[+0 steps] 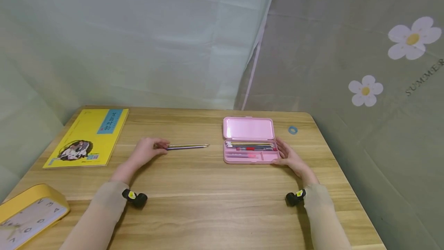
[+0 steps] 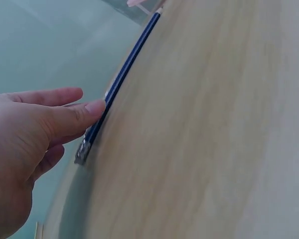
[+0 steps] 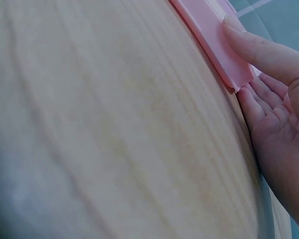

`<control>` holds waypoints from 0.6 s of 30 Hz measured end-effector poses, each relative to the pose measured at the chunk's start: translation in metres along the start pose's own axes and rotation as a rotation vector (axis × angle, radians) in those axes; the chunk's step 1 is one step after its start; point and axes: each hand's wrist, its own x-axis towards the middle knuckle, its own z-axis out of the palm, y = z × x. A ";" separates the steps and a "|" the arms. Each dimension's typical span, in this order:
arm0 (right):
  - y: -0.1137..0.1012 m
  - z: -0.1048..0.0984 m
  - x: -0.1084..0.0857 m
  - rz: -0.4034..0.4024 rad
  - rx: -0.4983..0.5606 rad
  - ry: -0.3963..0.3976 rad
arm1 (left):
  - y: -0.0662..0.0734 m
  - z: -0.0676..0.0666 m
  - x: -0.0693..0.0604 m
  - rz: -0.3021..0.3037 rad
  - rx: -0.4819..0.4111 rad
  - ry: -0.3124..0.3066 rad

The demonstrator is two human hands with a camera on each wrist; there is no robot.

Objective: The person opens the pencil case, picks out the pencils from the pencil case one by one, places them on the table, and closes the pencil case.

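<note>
Two pencils (image 1: 189, 147), one yellowish and one dark blue, lie side by side on the table. My left hand (image 1: 147, 151) pinches them near one end. In the left wrist view, the thumb of my left hand (image 2: 45, 122) presses the blue pencil (image 2: 127, 69) just above its eraser end; the other pencil is mostly hidden there. A pink pencil case (image 1: 227, 159) stands with its lid up, holding several pencils, a red-banded pen and a pink pen. My right hand (image 1: 289, 157) grips its right end, thumb at the front; this right hand (image 3: 279, 89) also shows in the right wrist view.
A yellow book (image 1: 93, 136) lies at the table's back left. Nearer, a yellow clock (image 1: 48, 194) sits at the left edge. A blue ring-shaped item (image 1: 293, 130) lies behind the case to the right. Curtains (image 1: 166, 49) hang close behind the table.
</note>
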 end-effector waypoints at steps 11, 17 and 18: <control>0.002 0.000 0.001 -0.001 0.001 -0.006 | 0.038 0.008 0.025 0.045 -0.047 0.039; 0.002 -0.001 0.001 -0.004 -0.019 -0.001 | 0.074 0.016 0.052 0.103 -0.096 0.062; 0.001 0.000 0.001 0.000 -0.020 0.002 | 0.080 0.017 0.056 0.118 -0.105 0.061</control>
